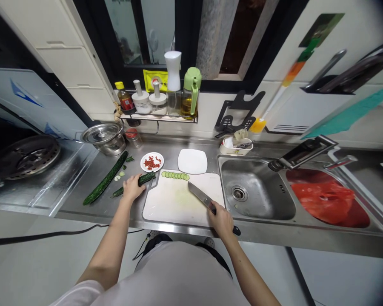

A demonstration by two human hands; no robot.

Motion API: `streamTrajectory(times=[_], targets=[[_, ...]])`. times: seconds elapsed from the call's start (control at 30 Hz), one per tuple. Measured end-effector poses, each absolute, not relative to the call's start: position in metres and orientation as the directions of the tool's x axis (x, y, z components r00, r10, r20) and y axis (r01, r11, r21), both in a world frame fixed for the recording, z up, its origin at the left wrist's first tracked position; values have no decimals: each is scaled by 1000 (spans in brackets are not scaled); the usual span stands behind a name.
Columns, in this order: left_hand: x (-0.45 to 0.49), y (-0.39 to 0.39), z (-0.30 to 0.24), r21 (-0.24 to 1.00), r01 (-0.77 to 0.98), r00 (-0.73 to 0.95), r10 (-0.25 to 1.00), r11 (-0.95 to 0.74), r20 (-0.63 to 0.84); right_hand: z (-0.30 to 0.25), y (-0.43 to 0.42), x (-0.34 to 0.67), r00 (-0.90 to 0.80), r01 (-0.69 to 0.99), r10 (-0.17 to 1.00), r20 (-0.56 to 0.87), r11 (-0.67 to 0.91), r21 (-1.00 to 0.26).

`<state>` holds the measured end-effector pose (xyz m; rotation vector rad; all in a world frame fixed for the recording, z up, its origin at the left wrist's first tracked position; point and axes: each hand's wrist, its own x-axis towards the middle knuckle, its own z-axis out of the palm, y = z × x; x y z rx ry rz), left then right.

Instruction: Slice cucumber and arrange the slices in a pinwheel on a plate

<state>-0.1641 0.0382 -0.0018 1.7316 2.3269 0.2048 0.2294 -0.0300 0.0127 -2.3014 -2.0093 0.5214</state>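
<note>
My left hand is closed around a dark green cucumber just off the board's left edge. Green also shows on the other side of the hand; whether it is the same piece is hidden. In my right hand is a kitchen knife, its blade pointing up and left over the white cutting board. A row of overlapping cucumber slices lies along the board's far edge. To the left, a long whole cucumber rests on the counter, near small pale garlic cloves.
Behind the board are a plate of chopped red pieces and a white square plate. A lidded steel pot stands back left. The sink adjoins the board's right, with a red plastic bag in the second basin.
</note>
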Motion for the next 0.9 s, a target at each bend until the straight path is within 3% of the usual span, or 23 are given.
streamTrajectory(times=[0.17,0.3,0.57,0.63,0.8,0.9], targets=[[-142,44,12,320,936,-156,988,146,8,8,-33,234,102,951,972,-214,-158,-266],[-121,55,17,397,918,18,1000,-8,-22,6,-34,237,109,948,972,-207,-164,-272],[-85,52,14,443,880,-312,911,169,271,1,-37,239,112,949,977,-180,-159,-273],[-73,48,12,431,888,-290,924,162,250,2,-38,239,117,946,976,-184,-166,-278],[-35,51,0,458,889,-41,997,5,70,6,-39,239,142,940,969,-201,-196,-279],[-10,62,-7,465,885,-7,1000,2,10,8,-39,240,164,935,964,-211,-220,-277]])
